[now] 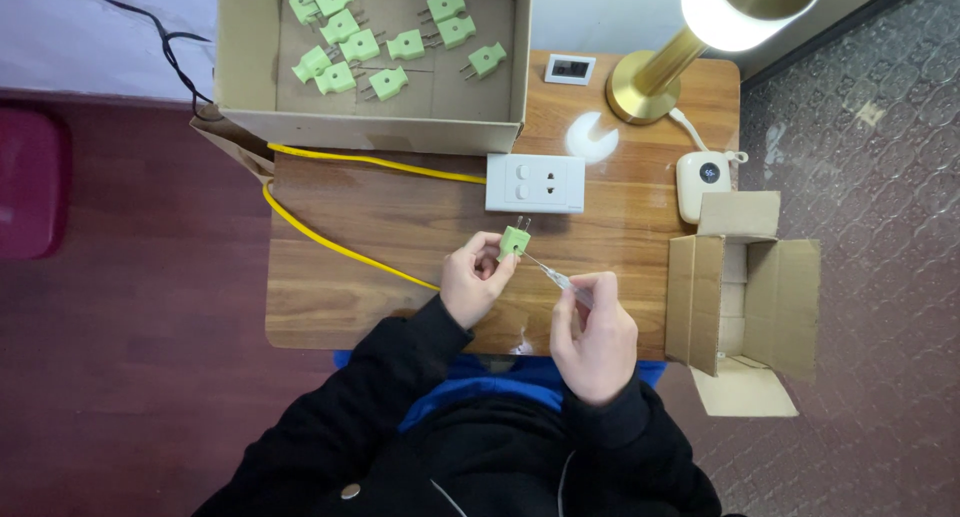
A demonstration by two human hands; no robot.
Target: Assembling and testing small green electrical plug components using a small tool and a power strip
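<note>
My left hand pinches a light green two-pin plug above the wooden table, its metal pins pointing toward the white wall socket unit. My right hand grips a small clear-handled screwdriver, and its thin metal tip touches the near side of the plug. Both hands hover over the table's front middle, just in front of the socket unit.
An open cardboard box at the back holds several more green plugs. A yellow cable runs across the table's left. A brass lamp, a white timer device, a small white display and an open cardboard box stand at the right.
</note>
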